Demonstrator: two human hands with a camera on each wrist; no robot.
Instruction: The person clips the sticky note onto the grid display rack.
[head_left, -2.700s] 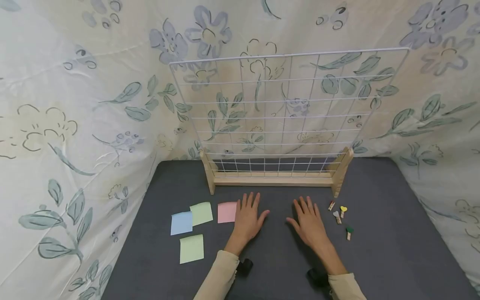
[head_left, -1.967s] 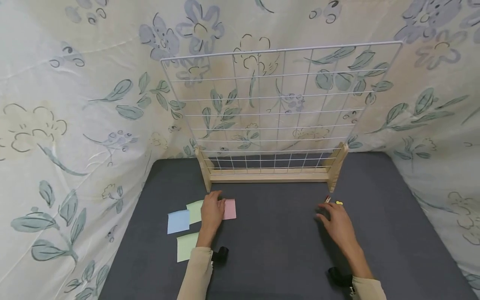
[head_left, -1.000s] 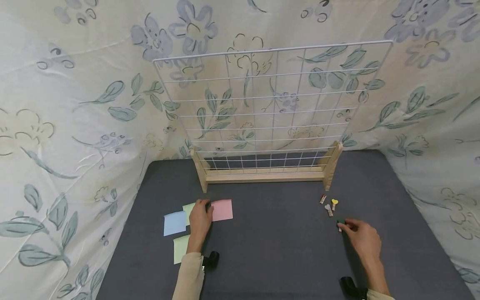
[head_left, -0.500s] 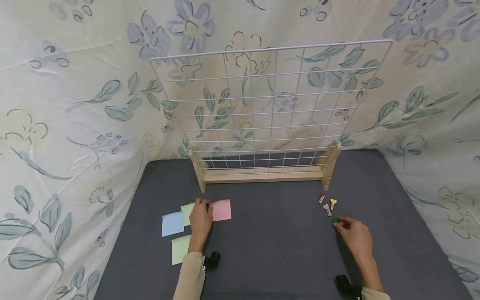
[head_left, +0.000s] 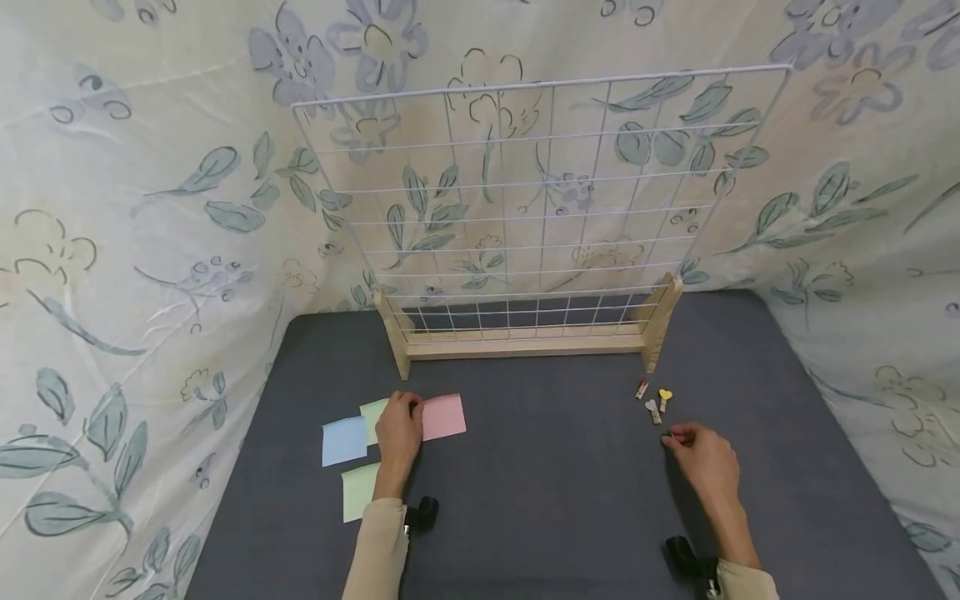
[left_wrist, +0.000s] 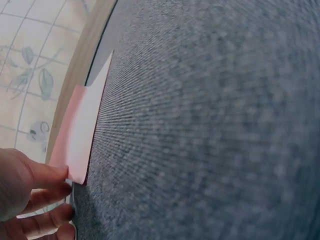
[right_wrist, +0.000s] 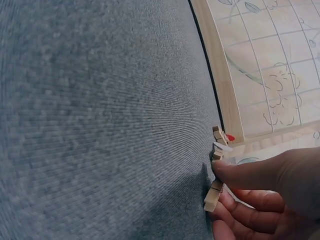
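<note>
Pink note: in front of the wire rack (head_left: 525, 346), toward its left end, low over the counter (head_left: 540, 508); its left edge is in the left hand (head_left: 400, 429).
Left grip: thumb and fingers pinching the pink note (head_left: 444, 417) at that edge.
Green-topped clip: in front of the rack's right foot, nearer the person than the other clips; the right hand (head_left: 705, 462) has it.
Right grip: thumb and fingertips pinching the green-topped clip (head_left: 665, 435); its wooden end pokes out below the thumb.
Paper handling: probably almost weightless, limp, easily creased; best taken by an edge or corner, lightly.
Clip handling: likely light and stiff, with some spring, small enough to slip or twist; best held across its two wooden legs.
Notes, count: four, all before the rack's left end: one pink, one blue (head_left: 344, 442), two green, the upper green note (head_left: 372, 423) and the lower green note (head_left: 358, 492), both partly behind the left hand or arm.
Clips, count: four: one green-topped, one red (head_left: 642, 388), one yellow (head_left: 664, 399), one whitish (head_left: 653, 411), these three clustered before the rack's right foot.
Racks, count: one.
</note>
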